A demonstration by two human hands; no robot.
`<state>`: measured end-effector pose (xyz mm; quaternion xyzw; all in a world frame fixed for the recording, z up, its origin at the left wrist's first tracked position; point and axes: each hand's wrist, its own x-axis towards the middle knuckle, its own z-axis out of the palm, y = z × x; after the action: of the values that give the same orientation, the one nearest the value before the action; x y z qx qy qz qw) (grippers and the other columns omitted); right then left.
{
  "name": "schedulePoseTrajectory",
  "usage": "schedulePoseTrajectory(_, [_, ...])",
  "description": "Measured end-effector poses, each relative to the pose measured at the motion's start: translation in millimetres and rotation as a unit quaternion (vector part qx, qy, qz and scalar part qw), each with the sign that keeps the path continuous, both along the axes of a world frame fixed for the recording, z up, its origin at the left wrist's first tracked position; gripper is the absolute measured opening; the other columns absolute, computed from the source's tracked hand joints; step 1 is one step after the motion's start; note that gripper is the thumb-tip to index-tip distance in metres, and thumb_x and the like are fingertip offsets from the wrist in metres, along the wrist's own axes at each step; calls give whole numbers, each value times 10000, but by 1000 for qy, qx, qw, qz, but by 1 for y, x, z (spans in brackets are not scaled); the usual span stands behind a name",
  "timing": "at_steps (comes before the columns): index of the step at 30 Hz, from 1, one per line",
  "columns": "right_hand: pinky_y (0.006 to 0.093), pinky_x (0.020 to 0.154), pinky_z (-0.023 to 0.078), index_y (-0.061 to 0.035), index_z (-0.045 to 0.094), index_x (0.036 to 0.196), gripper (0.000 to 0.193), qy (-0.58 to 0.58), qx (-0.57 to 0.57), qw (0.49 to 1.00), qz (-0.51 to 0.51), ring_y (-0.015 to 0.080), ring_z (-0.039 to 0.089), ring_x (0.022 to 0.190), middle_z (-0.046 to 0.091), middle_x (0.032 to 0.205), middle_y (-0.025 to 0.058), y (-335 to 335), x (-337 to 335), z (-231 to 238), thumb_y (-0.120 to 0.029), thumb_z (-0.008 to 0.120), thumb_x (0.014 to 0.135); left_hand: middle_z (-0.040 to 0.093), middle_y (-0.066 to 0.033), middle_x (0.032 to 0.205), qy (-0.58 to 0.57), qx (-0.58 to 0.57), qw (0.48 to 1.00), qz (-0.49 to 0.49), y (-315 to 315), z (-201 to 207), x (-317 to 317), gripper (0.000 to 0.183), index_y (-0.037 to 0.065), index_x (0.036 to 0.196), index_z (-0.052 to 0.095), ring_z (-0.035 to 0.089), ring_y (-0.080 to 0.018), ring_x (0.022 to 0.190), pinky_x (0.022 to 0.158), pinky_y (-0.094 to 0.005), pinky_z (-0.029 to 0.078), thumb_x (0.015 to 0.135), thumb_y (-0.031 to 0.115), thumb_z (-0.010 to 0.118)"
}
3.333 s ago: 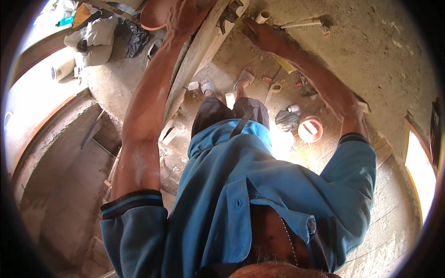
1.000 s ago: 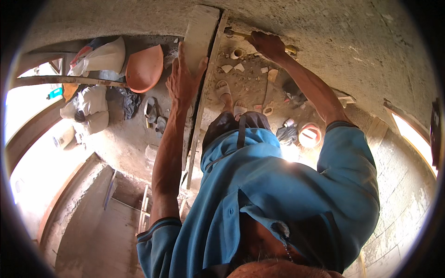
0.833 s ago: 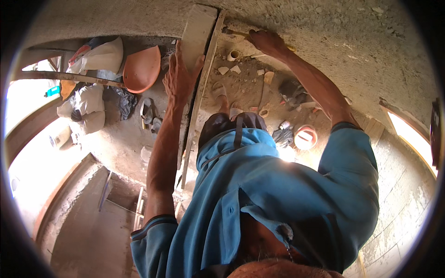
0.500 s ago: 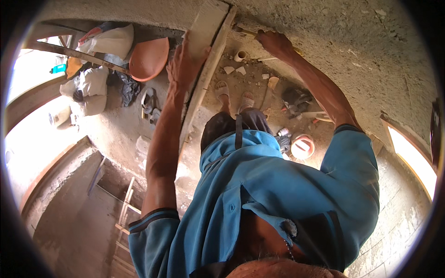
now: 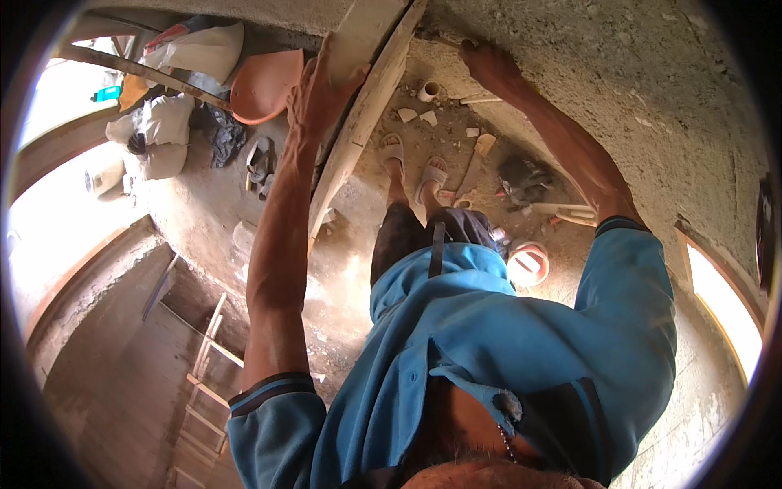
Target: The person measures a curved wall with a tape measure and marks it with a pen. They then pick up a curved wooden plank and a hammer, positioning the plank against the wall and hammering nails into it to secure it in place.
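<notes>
My left hand [image 5: 319, 94] lies against a broad, upright wooden board [image 5: 364, 31], fingers stretched up along its face and thumb apart. A pale wooden edge strip [image 5: 362, 130] runs down the right side of the board, past my left forearm. My right hand [image 5: 491, 67] is closed around a hammer [image 5: 442, 39] with a yellowish handle, close to the rough plastered wall [image 5: 603, 65]. The hammer points left toward the top of the board; its dark head is partly lost in shadow, and I cannot tell whether it touches the wood.
Below the wall stand a pipe stub [image 5: 428, 91], broken pieces [image 5: 428, 117], a black bag [image 5: 525, 175] and a round tub [image 5: 529, 262]. Left of the board are an orange basin [image 5: 265, 85], pale sacks [image 5: 167, 130] and a black plastic bag [image 5: 228, 138]. A wooden ladder [image 5: 204, 367] stands lower left.
My right hand and the hammer have risen slightly toward the top of the board. My left hand stays on the board, a little shifted. My body and feet appear slightly further right.
</notes>
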<state>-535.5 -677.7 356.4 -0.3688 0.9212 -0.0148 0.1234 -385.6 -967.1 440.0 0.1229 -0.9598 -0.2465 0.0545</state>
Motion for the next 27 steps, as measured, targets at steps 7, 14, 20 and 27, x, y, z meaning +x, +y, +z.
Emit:
schedulePoseTrajectory(7, [490,663,561,41,561,1193,266,24,-7,1000,-1,376,681,829,666,942,238,7,11,0,-81,486,968,631,-177,1229,-28,7,1000,8,2,-4,3,859,197,1517,356,636,-367,1103,896,-463,521,825,591,678])
schedulePoseTrajectory(14, [491,632,555,50,572,1158,251,-45,10,999,-28,378,686,807,658,865,271,-2,17,25,-66,508,945,625,-186,1233,-4,8,1000,6,-3,-16,6,836,201,1512,367,638,-369,1093,887,-467,524,832,582,670])
schedulePoseTrajectory(20, [495,647,552,44,557,1193,272,-41,-7,999,-25,381,684,811,663,922,260,6,16,8,-78,490,959,621,-183,1241,-31,-18,999,18,-1,-12,4,854,181,1511,365,643,-379,1076,878,-472,529,825,588,673])
schedulePoseTrajectory(27, [491,650,546,27,558,1170,249,-81,-10,994,-74,399,676,814,661,905,233,0,23,14,-115,475,983,623,-179,1248,-14,-13,1000,6,-9,-17,8,864,197,1513,369,651,-359,1071,859,-460,540,819,623,659])
